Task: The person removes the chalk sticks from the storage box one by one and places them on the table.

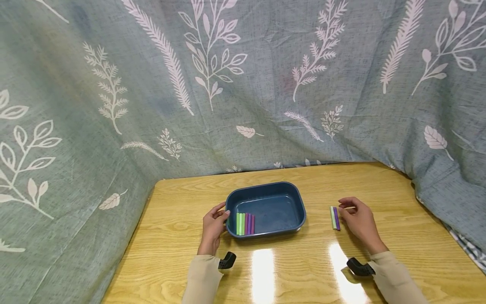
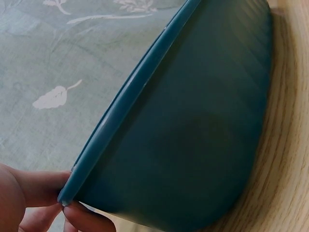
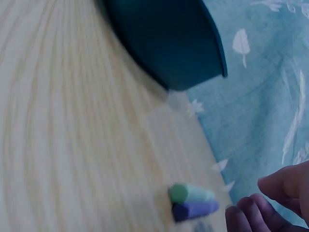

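A dark blue plastic tub (image 1: 276, 211) stands on the table, with several green, purple and plum chalk sticks (image 1: 245, 223) side by side at its left end. My left hand (image 1: 214, 226) pinches the tub's left rim, thumb on one side and fingers on the other; the left wrist view shows this grip on the rim (image 2: 111, 116) up close. To the right of the tub, a pale green chalk stick (image 1: 333, 218) and a purple chalk stick (image 1: 336, 218) lie together on the wood. Just right of them is my right hand (image 1: 358, 219), fingers loosely bent, with a gap to the sticks in the right wrist view.
The wooden table (image 1: 182, 202) reflects bright light near its front. A grey-green curtain (image 1: 243, 105) with white leaf prints hangs behind the table and along both sides. Each wrist carries a black camera mount (image 1: 360, 267).
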{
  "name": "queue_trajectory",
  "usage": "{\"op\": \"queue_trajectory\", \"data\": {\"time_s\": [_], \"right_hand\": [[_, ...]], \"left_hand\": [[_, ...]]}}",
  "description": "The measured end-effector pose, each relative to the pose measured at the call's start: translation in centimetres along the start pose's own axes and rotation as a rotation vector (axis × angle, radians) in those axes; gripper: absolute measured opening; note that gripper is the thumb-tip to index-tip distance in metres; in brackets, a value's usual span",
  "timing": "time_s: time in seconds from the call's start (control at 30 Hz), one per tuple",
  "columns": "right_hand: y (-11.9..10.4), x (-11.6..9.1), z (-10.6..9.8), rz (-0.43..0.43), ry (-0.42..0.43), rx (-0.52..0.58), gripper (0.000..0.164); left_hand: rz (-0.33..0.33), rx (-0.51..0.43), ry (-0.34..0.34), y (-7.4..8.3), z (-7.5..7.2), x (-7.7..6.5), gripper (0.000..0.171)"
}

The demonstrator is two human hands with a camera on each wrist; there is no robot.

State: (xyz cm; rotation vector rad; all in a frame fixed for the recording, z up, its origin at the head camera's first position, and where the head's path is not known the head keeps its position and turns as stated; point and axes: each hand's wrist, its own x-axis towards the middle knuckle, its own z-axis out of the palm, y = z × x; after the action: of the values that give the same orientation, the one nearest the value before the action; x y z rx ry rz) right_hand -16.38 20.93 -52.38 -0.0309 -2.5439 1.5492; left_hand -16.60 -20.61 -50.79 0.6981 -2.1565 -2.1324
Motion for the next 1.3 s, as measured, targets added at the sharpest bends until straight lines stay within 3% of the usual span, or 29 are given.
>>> {"op": "queue_trajectory", "data": {"time_s": [0.2, 0.83, 1.3], "right_hand": [[-1.8, 0.2, 1.0, -0.067, -0.008, 0.016, 0.022], [-5.0, 0.8, 4.6, -0.142, -0.056, 0.194, 0.023], [-7.6, 1.4, 7.9, -0.119, -0.103, 0.254, 0.021]], "left_hand": [[0.004, -0.009, -0.002, 0.1, 0.0, 0.1, 0.040], [0.008, 0.000, -0.001, 0.1, 0.0, -0.2, 0.041], [0.009, -0.002, 0.003, 0.0, -0.1, 0.0, 0.040]]}}
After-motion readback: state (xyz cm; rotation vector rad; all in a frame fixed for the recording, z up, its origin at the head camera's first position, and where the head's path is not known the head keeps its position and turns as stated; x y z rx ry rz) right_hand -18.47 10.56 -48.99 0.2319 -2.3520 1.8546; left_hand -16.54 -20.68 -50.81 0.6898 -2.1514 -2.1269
